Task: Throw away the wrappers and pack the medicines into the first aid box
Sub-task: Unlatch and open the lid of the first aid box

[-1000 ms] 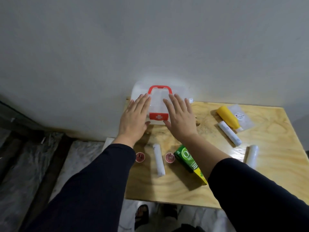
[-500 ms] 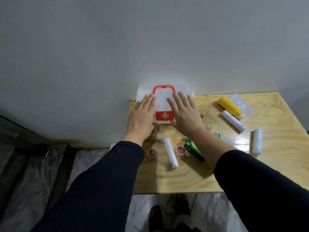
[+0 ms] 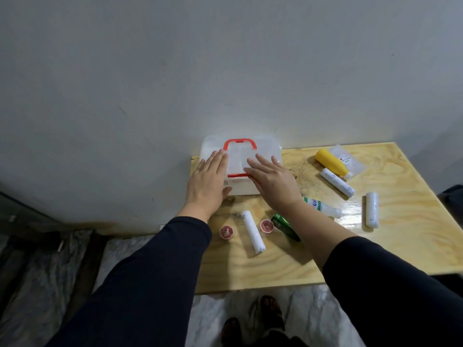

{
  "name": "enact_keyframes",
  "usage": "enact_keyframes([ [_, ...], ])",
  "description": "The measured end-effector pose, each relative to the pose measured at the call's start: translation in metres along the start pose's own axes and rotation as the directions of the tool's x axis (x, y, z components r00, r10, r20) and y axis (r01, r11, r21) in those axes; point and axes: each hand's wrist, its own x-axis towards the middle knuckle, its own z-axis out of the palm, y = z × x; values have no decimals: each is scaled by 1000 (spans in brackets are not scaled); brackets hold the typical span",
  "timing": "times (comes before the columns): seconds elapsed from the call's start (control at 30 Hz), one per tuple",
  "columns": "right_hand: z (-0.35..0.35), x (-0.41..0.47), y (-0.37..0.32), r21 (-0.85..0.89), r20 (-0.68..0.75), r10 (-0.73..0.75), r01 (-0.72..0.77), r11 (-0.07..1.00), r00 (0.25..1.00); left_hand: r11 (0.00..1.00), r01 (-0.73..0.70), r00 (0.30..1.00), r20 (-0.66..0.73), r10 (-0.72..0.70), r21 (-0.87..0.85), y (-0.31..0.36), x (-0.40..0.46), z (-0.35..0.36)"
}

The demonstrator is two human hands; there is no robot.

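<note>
Hidden by the right arm: the green carton (image 3: 284, 226) shows only its left end and lower edge, and the white bottle with green print (image 3: 322, 207) loses its base under the wrist.
Hidden by the hands: the front of the first aid box (image 3: 240, 166) lid and its catch area are largely covered; only a short red strip shows between the two hands.
Hard to make out: print on the bottle and carton is too blurred to read; the small label on the clear wrapper (image 3: 347, 161) at the right is unreadable too.
First aid box: translucent white with a red handle (image 3: 240, 144), at the upper middle of the wooden table (image 3: 413, 234), back against the wall; lid down.
Box contents: cannot tell, the plastic is cloudy and glare sits on it.
Left hand (image 3: 208, 182): flat, fingers straight and together, palm down on the left part of the lid, gripping nothing.
Right hand (image 3: 271, 181): flat and spread, palm down on the right part of the lid, gripping nothing.
Loose on the table, none in a container: a white roll (image 3: 253, 232) below the box, between two small red-rimmed cups (image 3: 226, 232) (image 3: 266, 226).
Right side: a yellow bottle (image 3: 332, 165) lying partly on the clear wrapper, a second white roll (image 3: 337, 182) just below it, a third white roll (image 3: 372, 212) apart, nearer the right edge.
Bottom of frame: dark sleeves and feet on a pale floor.
</note>
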Motion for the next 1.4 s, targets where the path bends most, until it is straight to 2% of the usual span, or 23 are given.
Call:
enact_keyframes([
  [0.13, -17, 11, -4, 17, -38, 34, -33, 999, 999, 1000, -12, 999, -52, 11, -20, -2, 2, -15],
  [0.33, -34, 35, 1, 87, -180, 109, -94, 992, 978, 998, -56, 991, -123, 58, 22, -10, 14, -39],
  [0.43, -38, 52, 6, 114, -193, 138, -118, 986, 971, 998, -49, 988, -146, 53, 33, -10, 17, -41],
  [0.57, -35, 73, 15, 141, -154, 173, -152, 978, 973, 999, -27, 988, -150, 33, 37, -8, 33, -42],
  [0.73, -15, 59, 21, 36, -60, 145, -143, 989, 988, 1000, -6, 994, -106, 7, 18, -10, 57, -43],
  [0.9, 8, 24, 21, -28, -11, 137, -137, 990, 991, 994, -29, 1000, -9, 30, 105, -9, 62, -32],
  [1.07, 3, 34, 24, -54, 91, 118, -113, 992, 989, 994, -44, 998, 59, 38, 99, -10, 61, -16],
  [1.27, -1, 45, 20, 4, 87, 157, -158, 987, 984, 991, -82, 994, 76, 75, 101, -18, 61, -13],
  [1.4, -7, 56, 23, 51, 19, 185, -186, 981, 982, 990, -104, 994, -16, 106, 94, -24, 65, -22],
])
